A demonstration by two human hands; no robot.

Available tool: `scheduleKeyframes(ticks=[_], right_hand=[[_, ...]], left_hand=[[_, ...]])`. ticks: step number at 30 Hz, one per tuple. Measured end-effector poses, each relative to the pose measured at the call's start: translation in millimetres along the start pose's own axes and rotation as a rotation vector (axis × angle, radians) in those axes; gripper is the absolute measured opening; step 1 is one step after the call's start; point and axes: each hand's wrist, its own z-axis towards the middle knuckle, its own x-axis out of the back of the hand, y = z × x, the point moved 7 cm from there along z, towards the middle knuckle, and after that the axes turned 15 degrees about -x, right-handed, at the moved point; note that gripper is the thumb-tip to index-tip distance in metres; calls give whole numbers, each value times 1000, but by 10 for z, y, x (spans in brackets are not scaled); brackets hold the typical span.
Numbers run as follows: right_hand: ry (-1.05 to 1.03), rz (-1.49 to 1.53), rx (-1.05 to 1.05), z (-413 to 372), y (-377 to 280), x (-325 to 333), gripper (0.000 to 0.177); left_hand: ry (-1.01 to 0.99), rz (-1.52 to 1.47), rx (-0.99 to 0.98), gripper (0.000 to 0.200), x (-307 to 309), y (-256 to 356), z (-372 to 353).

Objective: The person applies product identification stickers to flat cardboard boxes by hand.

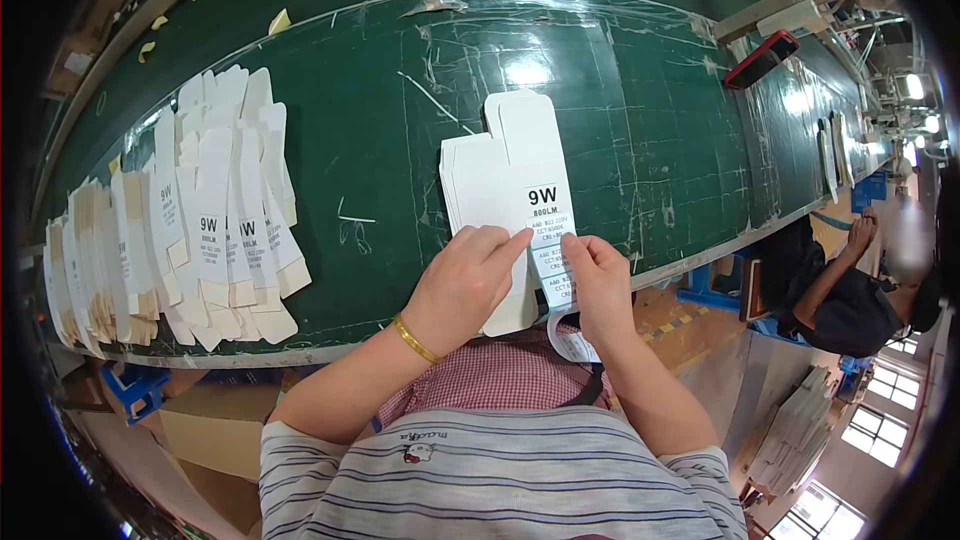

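Note:
A stack of flat white cartons [480, 190] lies on the green table in front of me, the top one printed "9W 800LM". Just below that print, a sticker [549, 229] lies against the carton, at the upper end of a strip of printed stickers [556, 270]. My right hand [603, 288] pinches the strip at its right edge, its thumb and finger near the top sticker. The strip's lower end curls over the table edge. My left hand [465, 278] rests on the carton with fingers bent together, the fingertips at the sticker's left edge.
Many flat cartons [215, 210] lie in overlapping piles at the left of the table [350, 140]. A red-edged phone [762, 59] sits at the far right. Another person [850, 290] sits further along on the right. Yellow scraps [279, 22] lie at the back.

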Motion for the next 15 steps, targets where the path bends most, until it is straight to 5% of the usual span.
scheduleKeyframes(ticks=[15], right_hand=[[26, -17, -24, -56, -56, -13, 28]], left_hand=[[-54, 29, 17, 41, -26, 17, 74]])
